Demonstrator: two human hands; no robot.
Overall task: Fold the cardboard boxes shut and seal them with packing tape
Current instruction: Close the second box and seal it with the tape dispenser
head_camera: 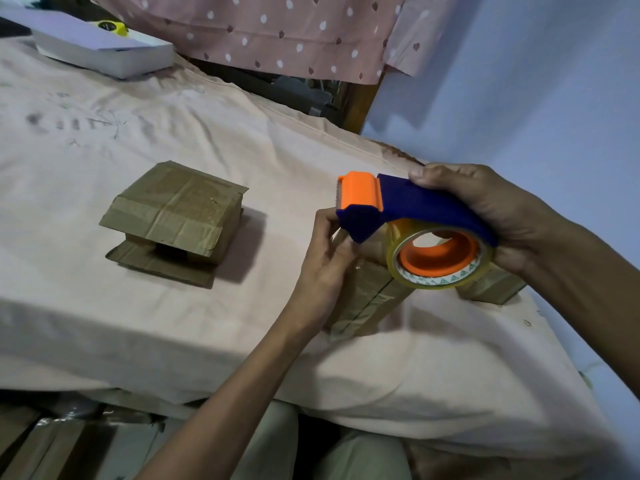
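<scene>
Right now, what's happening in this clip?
A person is taping boxes on a cloth-covered bed. The right hand grips a blue and orange tape dispenser above a taped cardboard box, while the left hand pinches at the tape by its cutter. Another box lies to the left, flaps unsealed.

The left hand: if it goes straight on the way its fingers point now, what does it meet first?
The left hand points up toward the front of the tape dispenser, which the right hand holds. Its fingertips are already at the blue lower edge, so it would likely meet the dispenser first; depth is unclear.
</scene>
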